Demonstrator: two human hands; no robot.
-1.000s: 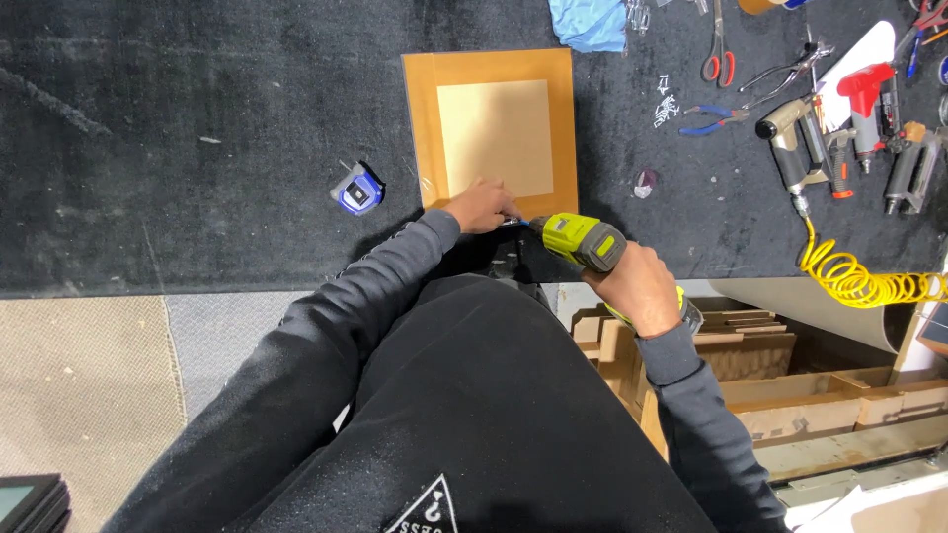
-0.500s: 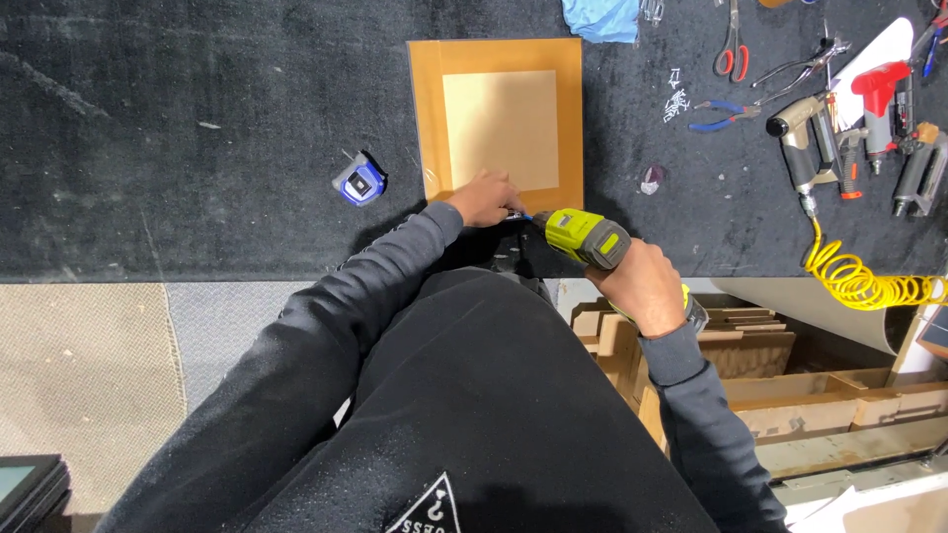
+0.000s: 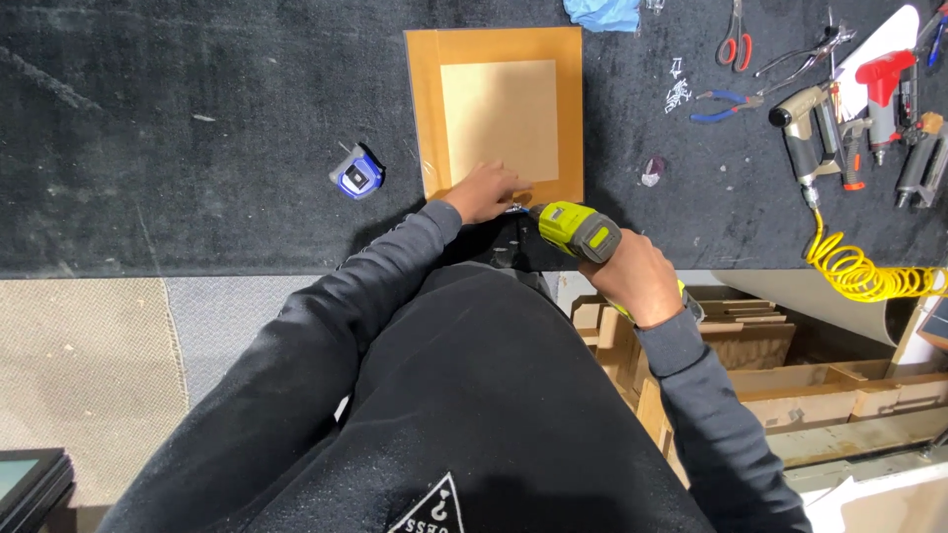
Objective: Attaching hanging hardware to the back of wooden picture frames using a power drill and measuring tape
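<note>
Right-hand [image 3: 640,278] grip tight around lime plastic drill [image 3: 580,230], left hand [image 3: 484,191] flat on square wooden frame [image 3: 423,109].

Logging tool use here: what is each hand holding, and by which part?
The right hand grips a yellow-green cordless drill by its handle. The left hand holds nothing; it presses on the near edge of the wooden frame.

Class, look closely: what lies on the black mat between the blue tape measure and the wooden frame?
In the head view, only bare black mat separates the tape measure from the wooden frame.
</note>
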